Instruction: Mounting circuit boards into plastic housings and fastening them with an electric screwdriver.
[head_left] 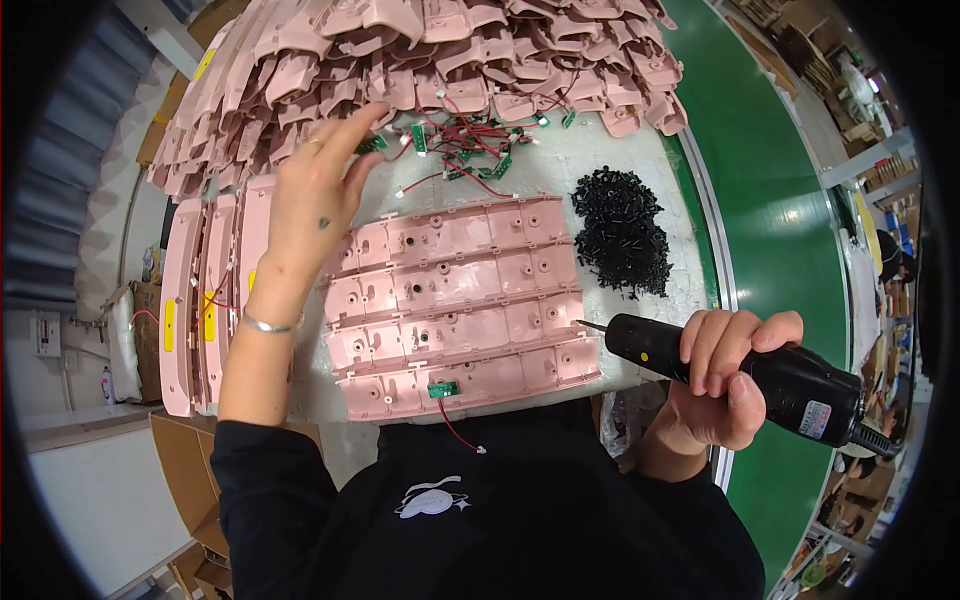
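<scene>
My right hand (728, 372) is wrapped round a black electric screwdriver (660, 345), its thin bit pointing left at the right end of the pink panels. My left hand (318, 195) is raised at the pile's near side, thumb and fingers apart. By its fingertips is a small green circuit board (372, 143); the hand does not look closed on it. Several pink plastic panels (470, 325) lie in a row of strips before me. On the nearest panel sits a green circuit board (443, 389) with a red wire hanging over the front edge. Black screws show in some of the other panels.
A tangle of red-wired circuit boards (475, 140) lies beyond the panels. Black screws (620, 235) are heaped at the right. A tall stack of pink panels (420, 60) fills the back. More panels with yellow labels (182, 310) stand at the left. A green surface (780, 250) runs along the right.
</scene>
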